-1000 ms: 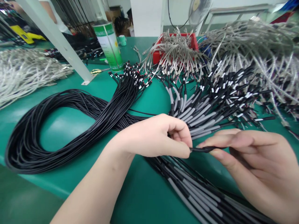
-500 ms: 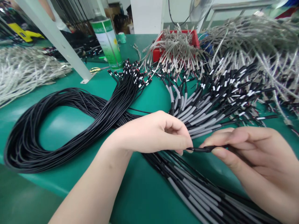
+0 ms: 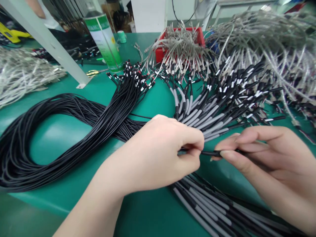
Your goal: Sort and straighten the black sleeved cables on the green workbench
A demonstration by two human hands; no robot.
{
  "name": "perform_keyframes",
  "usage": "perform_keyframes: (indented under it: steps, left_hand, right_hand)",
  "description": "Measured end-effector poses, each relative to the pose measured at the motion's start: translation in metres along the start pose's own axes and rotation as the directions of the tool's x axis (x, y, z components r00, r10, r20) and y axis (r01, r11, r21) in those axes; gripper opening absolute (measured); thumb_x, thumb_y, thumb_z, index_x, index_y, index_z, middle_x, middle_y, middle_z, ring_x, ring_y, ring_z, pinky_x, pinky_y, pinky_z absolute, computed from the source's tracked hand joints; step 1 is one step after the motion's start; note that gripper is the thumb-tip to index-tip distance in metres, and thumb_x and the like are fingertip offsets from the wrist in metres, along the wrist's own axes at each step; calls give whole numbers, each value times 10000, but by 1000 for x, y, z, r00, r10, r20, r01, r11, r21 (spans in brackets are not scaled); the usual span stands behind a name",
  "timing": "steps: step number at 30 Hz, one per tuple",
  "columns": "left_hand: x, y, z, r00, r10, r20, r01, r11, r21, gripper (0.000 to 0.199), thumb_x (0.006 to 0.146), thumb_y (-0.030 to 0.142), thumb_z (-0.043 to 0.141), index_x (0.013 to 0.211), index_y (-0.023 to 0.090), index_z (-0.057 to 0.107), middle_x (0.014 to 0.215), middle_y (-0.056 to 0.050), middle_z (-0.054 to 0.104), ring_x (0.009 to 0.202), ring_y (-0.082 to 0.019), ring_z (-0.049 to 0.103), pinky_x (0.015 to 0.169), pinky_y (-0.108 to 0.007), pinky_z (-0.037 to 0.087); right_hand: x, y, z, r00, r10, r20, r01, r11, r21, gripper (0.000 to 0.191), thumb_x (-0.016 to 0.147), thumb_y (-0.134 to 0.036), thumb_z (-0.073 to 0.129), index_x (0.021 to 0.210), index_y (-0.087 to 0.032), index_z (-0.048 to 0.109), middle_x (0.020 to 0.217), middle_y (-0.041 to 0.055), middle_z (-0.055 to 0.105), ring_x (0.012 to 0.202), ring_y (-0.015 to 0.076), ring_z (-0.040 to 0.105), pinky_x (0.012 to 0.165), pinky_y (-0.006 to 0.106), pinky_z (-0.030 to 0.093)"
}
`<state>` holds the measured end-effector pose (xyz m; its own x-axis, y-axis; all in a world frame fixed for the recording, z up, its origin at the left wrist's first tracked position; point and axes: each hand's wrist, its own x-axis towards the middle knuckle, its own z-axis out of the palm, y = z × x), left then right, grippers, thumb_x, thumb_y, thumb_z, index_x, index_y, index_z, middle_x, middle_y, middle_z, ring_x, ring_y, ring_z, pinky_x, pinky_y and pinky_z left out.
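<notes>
Between my two hands runs a thin black cable [image 3: 208, 153]. My left hand [image 3: 168, 148] pinches it at the centre, thumb against bent fingers. At the right, my right hand [image 3: 261, 158] grips the cable between thumb and fingertips; its palm faces left. Behind the hands fans a bundle of grey-sleeved cables [image 3: 192, 117] with black ends and white labels. More grey and black cables [image 3: 209, 207] run below the hands toward the lower right. A large coil of black cables [image 3: 98, 131] lies at the left, its tips red, black and white.
On the green table [image 3: 138, 197] stand a green-and-white spray can [image 3: 105, 42] and a red bin [image 3: 160, 52] heaped with clear cables. Piles of clear cables [image 3: 266, 42] lie right and left. A slanted metal post [image 3: 54, 46] rises near gold-handled scissors [image 3: 92, 73].
My left hand has turned and its fingers now close on the cable nearer the viewer. The view has shifted, so the table's things appear farther left and slightly higher.
</notes>
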<state>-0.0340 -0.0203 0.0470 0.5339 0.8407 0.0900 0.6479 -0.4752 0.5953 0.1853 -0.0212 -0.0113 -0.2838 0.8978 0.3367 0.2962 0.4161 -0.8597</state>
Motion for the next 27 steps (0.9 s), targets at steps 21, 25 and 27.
perform_keyframes:
  steps: [21,25,27]
  left_hand:
    - [3,7,14,982,189,28,-188,927,324,178,892,151,463,748,167,568,752,-5,548,786,-173,484,783,-352,372]
    - [7,1,10,993,28,-118,-5,981,194,166,877,128,479,738,151,567,710,21,573,698,-131,493,701,-302,382]
    - [7,-1,4,982,-74,-175,86,994,61,202,888,132,462,729,159,585,680,39,585,641,-105,499,611,-262,379]
  right_hand:
    - [-8,-4,-9,999,13,36,-3,967,-254,194,848,-282,654,996,-254,532,924,26,666,802,143,694,746,260,565]
    - [-9,-3,-8,999,-30,22,33,980,-198,211,852,-268,644,1029,-275,529,952,14,651,861,131,683,809,242,562]
    - [-9,-3,-7,999,-49,19,52,984,-172,209,857,-256,631,1030,-291,520,942,-2,640,872,115,672,810,219,557]
